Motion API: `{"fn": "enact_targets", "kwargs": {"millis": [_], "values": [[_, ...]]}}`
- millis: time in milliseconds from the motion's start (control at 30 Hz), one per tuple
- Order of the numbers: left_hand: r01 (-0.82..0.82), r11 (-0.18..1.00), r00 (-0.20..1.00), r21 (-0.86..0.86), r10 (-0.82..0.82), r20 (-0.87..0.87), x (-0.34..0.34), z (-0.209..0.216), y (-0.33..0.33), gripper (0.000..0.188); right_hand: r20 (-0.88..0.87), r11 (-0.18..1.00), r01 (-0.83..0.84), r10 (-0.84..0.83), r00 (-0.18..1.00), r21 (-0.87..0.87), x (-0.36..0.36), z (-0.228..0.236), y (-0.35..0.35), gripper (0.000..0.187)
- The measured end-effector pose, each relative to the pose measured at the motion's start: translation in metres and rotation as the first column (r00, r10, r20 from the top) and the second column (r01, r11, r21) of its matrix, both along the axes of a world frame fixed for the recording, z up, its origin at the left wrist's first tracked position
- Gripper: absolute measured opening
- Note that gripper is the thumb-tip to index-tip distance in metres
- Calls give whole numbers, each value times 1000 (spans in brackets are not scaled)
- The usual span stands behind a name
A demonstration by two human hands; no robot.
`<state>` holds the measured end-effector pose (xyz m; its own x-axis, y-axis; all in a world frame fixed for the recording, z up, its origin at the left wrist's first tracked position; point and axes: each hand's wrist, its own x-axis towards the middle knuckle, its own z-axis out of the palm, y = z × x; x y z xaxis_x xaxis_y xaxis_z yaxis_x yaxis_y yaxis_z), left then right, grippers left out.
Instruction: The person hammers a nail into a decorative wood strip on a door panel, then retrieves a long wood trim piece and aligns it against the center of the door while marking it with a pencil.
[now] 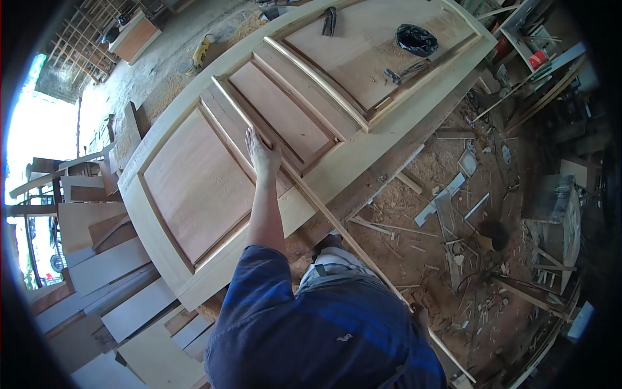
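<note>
A long, thin wooden moulding strip [350, 238] slants across a large panelled wooden door [327, 185] and runs back past my right side. My left hand [264, 157] lies over the strip on the door's middle part, fingers stretched out and pointing away from me. Low at my right side, my right hand [420, 317] is closed round the strip's rear length; it is dark and partly hidden by my shirt. Another moulding strip [317, 81] lies along the edge of the far right panel. On that panel are a hammer [407, 71] and a black plastic bag [416, 40].
A dark hand tool [329, 21] lies near the door's far edge. Stacked boards [123, 279] lean at the left. Wood offcuts [447, 201] and shavings litter the floor on the right. A yellow power tool [202, 48] sits on the floor beyond the door.
</note>
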<state>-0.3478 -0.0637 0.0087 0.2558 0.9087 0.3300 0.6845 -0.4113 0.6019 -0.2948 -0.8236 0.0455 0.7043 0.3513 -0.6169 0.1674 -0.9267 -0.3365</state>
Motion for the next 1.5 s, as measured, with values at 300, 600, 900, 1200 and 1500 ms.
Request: {"fn": "enact_targets", "kwargs": {"millis": [300, 600, 900, 1200, 1500], "values": [[-28, 999, 1000, -37, 28, 14, -5, 9, -4, 89, 60, 994, -45, 39, 997, 96, 2, -9, -4, 59], [88, 963, 778, -255, 93, 621, -29, 44, -34, 74, 239, 981, -45, -2, 971, 189, 11, -51, -47, 48], [410, 837, 433, -362, 170, 885, -78, 113, -117, 40, 280, 983, -161, 132, 951, 84, 37, -66, -92, 39], [317, 886, 474, -338, 161, 866, -146, 136, -200, 42, 267, 960, -209, 156, 951, 185, 38, -90, -145, 31], [313, 898, 389, -309, 175, 904, -193, 153, -252, 33, 140, 968, -246, 238, 961, 42, 22, -86, -152, 37]]}}
